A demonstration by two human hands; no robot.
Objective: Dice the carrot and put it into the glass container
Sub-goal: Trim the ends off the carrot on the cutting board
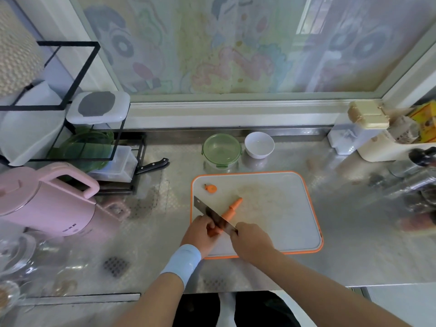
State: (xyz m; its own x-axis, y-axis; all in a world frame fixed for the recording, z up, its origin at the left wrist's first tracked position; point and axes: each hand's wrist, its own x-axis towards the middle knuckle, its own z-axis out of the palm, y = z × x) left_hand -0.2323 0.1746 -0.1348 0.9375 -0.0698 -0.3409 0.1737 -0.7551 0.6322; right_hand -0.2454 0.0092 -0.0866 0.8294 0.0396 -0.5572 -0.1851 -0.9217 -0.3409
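Note:
An orange carrot (232, 207) lies diagonally on the white cutting board (278, 208), its thin tip pointing up and right. My left hand (200, 232) holds the carrot's thick end near the board's front left corner. My right hand (250, 239) grips the handle of a cleaver (212, 213), whose blade lies across the carrot between my hands. A cut-off carrot end (211, 188) sits at the board's far left corner. The glass container (221, 151) with a green rim stands open just behind the board.
A white bowl (259, 144) stands right of the container. A black-handled knife (152, 165) pokes out of a rack (94, 138) at the left. A pink kettle (47, 199) sits front left. Boxes and bottles (401, 161) crowd the right side.

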